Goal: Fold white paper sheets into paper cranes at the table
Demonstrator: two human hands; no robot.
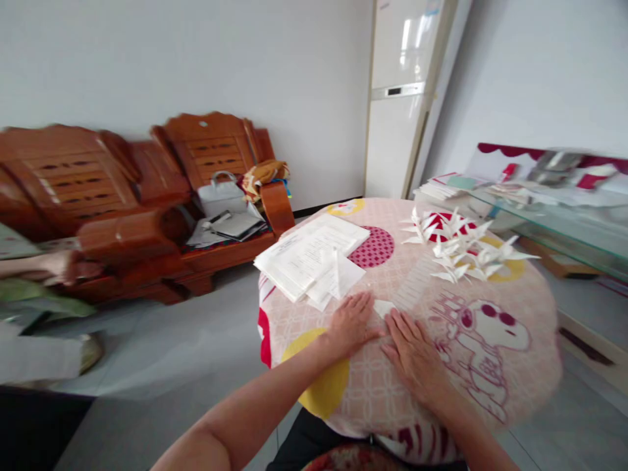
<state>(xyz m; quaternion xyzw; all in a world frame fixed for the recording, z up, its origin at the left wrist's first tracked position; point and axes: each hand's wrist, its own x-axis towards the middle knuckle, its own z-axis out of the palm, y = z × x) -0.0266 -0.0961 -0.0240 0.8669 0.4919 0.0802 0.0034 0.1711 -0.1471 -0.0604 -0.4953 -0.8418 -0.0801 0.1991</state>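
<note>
A small folded piece of white paper (383,307) lies on the cloth-covered round table (373,386) in front of me. My left hand (349,324) rests flat at its left side, fingers stretched out and thumb pointing toward the right hand. From the right, my right hand (409,350) lies flat too, its fingertips at the paper's near edge. How much of the paper sits under the fingers is hidden. Just beyond my left hand is a stack of printed sheets (307,252), with loose white paper pieces (338,278) on its near corner.
Several white folded paper cranes (456,245) stand at the table's far right. A glass-topped stand (554,222) with papers is beyond them. Wooden chairs (210,150) line the wall; one holds a white bag (223,190). At far left, another person's hand (63,265) shows.
</note>
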